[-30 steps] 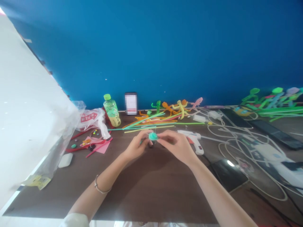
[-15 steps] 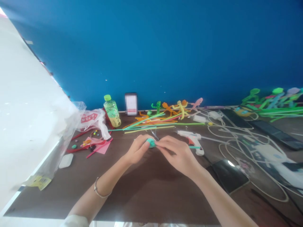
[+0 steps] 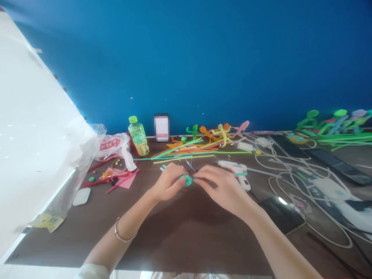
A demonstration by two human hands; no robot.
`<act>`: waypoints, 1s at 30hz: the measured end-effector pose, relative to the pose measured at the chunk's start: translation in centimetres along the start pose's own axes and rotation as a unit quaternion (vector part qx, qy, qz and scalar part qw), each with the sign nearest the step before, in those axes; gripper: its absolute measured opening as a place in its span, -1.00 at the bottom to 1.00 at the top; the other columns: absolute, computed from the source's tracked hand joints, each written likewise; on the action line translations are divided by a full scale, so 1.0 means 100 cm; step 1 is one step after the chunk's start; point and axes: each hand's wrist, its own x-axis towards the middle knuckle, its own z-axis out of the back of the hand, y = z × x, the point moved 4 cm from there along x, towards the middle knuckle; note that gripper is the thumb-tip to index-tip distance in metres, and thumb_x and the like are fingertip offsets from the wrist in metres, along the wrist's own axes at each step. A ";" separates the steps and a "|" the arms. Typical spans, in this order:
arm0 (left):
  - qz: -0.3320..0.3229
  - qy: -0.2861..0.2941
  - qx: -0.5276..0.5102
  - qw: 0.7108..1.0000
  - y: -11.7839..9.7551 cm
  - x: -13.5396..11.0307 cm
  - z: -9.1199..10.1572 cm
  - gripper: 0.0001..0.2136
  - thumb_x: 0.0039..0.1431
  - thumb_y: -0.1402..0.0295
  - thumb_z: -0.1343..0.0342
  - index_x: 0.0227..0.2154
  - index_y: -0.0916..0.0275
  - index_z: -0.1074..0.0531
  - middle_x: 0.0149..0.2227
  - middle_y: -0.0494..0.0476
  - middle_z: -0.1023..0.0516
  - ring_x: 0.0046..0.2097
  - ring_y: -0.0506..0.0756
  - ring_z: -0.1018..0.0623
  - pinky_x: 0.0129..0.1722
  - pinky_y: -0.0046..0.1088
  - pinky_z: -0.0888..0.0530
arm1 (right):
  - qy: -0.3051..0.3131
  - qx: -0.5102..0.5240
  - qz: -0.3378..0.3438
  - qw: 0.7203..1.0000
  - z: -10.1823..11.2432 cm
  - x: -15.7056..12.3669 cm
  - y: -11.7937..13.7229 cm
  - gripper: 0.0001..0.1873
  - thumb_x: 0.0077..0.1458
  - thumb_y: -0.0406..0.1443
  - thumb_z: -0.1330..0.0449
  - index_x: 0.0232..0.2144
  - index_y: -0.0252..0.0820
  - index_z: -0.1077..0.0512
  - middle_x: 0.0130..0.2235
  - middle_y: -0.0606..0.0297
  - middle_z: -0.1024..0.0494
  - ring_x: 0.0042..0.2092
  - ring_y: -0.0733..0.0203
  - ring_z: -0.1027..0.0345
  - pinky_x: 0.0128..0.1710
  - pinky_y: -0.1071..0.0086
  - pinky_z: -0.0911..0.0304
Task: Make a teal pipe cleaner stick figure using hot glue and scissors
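Teal pipe-cleaner coil point(image 3: 186, 180) pinched between left hand point(image 3: 166, 183) and right hand point(image 3: 222, 188), fingers point(image 3: 201, 175) closed on it from both sides, held just above brown bench point(image 3: 186, 236). Small scissors point(image 3: 190, 166) lie just behind the coil; hot glue gun point(image 3: 236, 173) sits near right hand.

I am logging a bottle point(image 3: 138, 136) and pipe-cleaner figures point(image 3: 215, 133) standing along the desk's point(image 3: 186, 240) back edge, a plastic bag point(image 3: 110, 147) lying left, and a glue gun point(image 3: 236, 169) lying just beyond my right hand point(image 3: 221, 190).
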 end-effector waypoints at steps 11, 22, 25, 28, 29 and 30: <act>-0.070 -0.003 0.266 0.962 -0.004 0.003 -0.003 -0.69 0.18 0.26 0.13 -0.12 0.30 -0.35 -0.37 0.19 -0.45 -0.32 0.10 -0.43 -0.31 -0.37 -0.29 | -0.020 -0.222 -0.078 0.972 -0.009 0.006 -0.003 -0.82 0.12 -0.36 0.01 -0.47 -0.17 -0.34 -0.45 0.31 -0.43 -0.47 0.25 -0.26 -0.48 0.39 -0.02; 0.016 -0.047 0.264 0.963 0.009 -0.001 -0.012 -0.69 0.19 0.26 0.13 -0.08 0.27 -0.30 -0.39 0.18 -0.45 -0.36 0.08 -0.48 -0.40 -0.45 -0.40 | -0.127 -0.073 -0.133 0.980 -0.027 0.002 -0.005 -0.85 0.12 -0.34 0.03 -0.40 -0.17 -0.34 -0.39 0.24 -0.47 -0.36 0.18 -0.36 -0.42 0.38 -0.19; 0.049 -0.066 0.174 0.981 0.014 -0.001 -0.010 -0.72 0.16 0.27 0.07 -0.11 0.25 -0.31 -0.31 0.20 -0.50 -0.29 0.10 -0.49 -0.31 -0.41 -0.42 | -0.151 0.020 -0.119 0.981 -0.031 0.001 -0.004 -0.82 0.12 -0.33 0.04 -0.36 -0.17 -0.36 -0.36 0.20 -0.48 -0.32 0.17 -0.37 -0.34 0.34 -0.26; 0.088 -0.088 0.064 0.990 0.018 0.000 -0.008 -0.74 0.12 0.26 0.00 -0.14 0.20 -0.34 -0.25 0.15 -0.51 -0.24 0.09 -0.49 -0.25 -0.41 -0.41 | -0.157 0.094 -0.122 0.975 -0.033 0.000 -0.007 -0.83 0.12 -0.30 0.01 -0.35 -0.16 -0.39 -0.36 0.21 -0.49 -0.32 0.18 -0.39 -0.33 0.35 -0.31; 0.107 -0.091 0.031 0.990 0.020 0.001 -0.008 -0.73 0.10 0.26 -0.03 -0.14 0.19 -0.34 -0.25 0.14 -0.51 -0.25 0.08 -0.50 -0.25 -0.42 -0.41 | -0.158 0.110 -0.129 0.973 -0.034 -0.001 -0.008 -0.83 0.11 -0.29 0.00 -0.35 -0.16 -0.39 -0.36 0.22 -0.50 -0.33 0.19 -0.39 -0.34 0.36 -0.31; 0.125 -0.094 -0.002 0.988 0.021 0.001 -0.008 -0.72 0.09 0.25 -0.04 -0.13 0.18 -0.34 -0.26 0.12 -0.51 -0.29 0.06 -0.50 -0.27 -0.43 -0.41 | -0.160 0.121 -0.136 0.970 -0.034 -0.002 -0.009 -0.84 0.10 -0.28 -0.02 -0.36 -0.16 -0.39 -0.36 0.22 -0.50 -0.33 0.20 -0.40 -0.34 0.36 -0.32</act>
